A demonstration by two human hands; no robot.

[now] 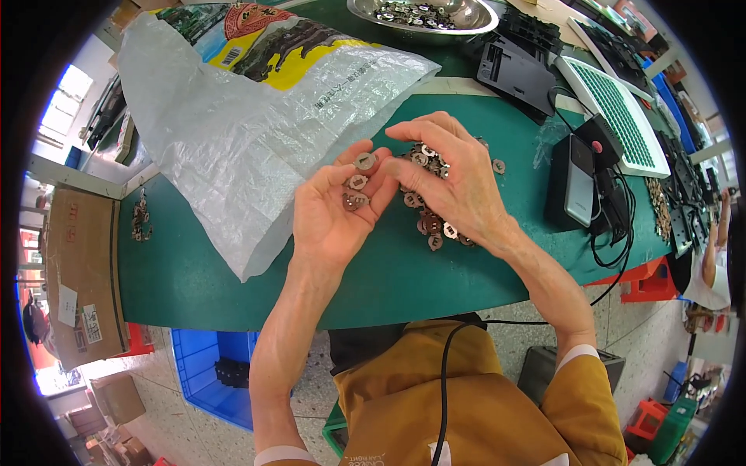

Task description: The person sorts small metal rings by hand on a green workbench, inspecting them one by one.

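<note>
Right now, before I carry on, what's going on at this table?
A person is handling small round metal pieces with bare hands. The left hand is palm up, with a few pieces lying on its fingers. The right hand is arched over a loose pile of similar pieces on the green table; whether it grips any is hard to tell. A large whitish bag lies to the left, and a metal bowl of small pieces sits at the far side.
</note>
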